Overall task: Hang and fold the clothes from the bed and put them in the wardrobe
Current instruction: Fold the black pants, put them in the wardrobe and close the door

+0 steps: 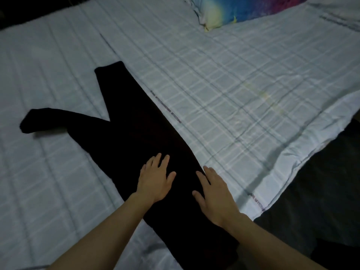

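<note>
A pair of black trousers (134,133) lies flat on the bed, its two legs spread in a V toward the far left and its waist end toward me. My left hand (155,180) rests flat on the upper part of the trousers with straight, spread fingers. My right hand (216,195) lies flat on the trousers' right edge, fingers straight, partly over the sheet. Neither hand holds anything. The wardrobe is not in view.
The bed is covered with a pale checked sheet (233,84). A colourful pillow (233,10) lies at the far top right. The sheet's edge runs along the right, with dark floor (321,191) beyond it. A dark area shows at the top left corner.
</note>
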The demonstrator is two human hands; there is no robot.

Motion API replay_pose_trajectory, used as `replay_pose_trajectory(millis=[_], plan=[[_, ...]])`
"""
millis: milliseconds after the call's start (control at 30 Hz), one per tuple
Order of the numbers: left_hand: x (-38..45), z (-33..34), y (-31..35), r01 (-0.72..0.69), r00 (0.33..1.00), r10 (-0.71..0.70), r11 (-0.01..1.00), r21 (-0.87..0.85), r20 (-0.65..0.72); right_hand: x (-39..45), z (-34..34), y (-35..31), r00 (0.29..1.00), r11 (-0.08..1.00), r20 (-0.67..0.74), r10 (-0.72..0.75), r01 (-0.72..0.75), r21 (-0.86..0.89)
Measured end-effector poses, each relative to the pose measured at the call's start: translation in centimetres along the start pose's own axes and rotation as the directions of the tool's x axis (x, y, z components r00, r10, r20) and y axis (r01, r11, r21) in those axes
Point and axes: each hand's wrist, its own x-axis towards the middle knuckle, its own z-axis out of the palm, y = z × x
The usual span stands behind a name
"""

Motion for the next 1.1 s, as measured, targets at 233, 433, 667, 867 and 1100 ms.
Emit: replay_pose_trajectory(millis=[233,433,667,867,1100], plan=[[1.1,-2.4,-4.5,0.131,0.980,-0.158,0.969,-0.208,-0.124,7.1,-2.5,-4.7,0.994,0.993,0.002,-0.112,0.112,0.024],[2.8,-4.6,-10.2,0.249,0.910,-0.362,0.867,-0.432,-0.203,13.4,-3.8,-9.7,0.975,0.975,0.037,-0.219,0.217,0.051],[5.4,-5.6,-15.5,0.333,0.861,-0.473,0.804,-0.493,-0.190,20.4,-3.2,-14.2,0.952,0.953,0.061,-0.301,0.301,0.006],[7.4,-6.6,-17.7,0.364,0.829,-0.539,0.722,-0.588,-0.148,25.4,-1.5,-16.5,0.926,0.939,0.155,-0.343,0.343,0.033],[11.3,-9.0,-20.5,0.333,0.762,-0.633,0.567,-0.753,-0.139,31.4,-0.2,-19.2,0.896,0.921,0.216,-0.388,0.381,0.077]])
